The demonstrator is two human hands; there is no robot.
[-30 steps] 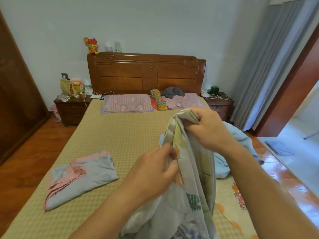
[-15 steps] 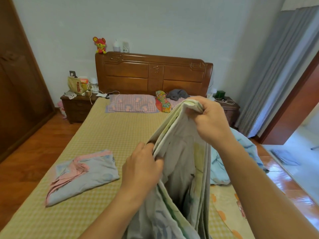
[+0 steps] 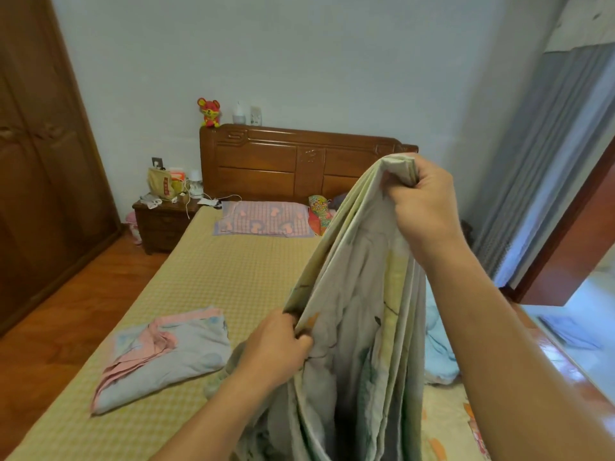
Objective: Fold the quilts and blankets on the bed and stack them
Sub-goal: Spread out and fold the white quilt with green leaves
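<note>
I'm holding the pale printed quilt point(image 3: 352, 327) up over the bed point(image 3: 213, 281)
My right hand point(image 3: 421, 207) is pinching its top corner high, my left hand point(image 3: 276, 349) is gripping an edge lower; a folded blanket point(image 3: 166, 354) is lying on the bed's left side

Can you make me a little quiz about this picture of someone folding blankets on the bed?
1. True or false: the right hand holds the pale printed quilt higher than the left hand does.
2. What lies folded on the bed, left of the hands? A) a pink and grey blanket B) a red towel C) a black coat
3. Fill in: the red toy sits on top of the ____.

Key: 1 true. 2 A, the pink and grey blanket. 3 headboard.
</note>
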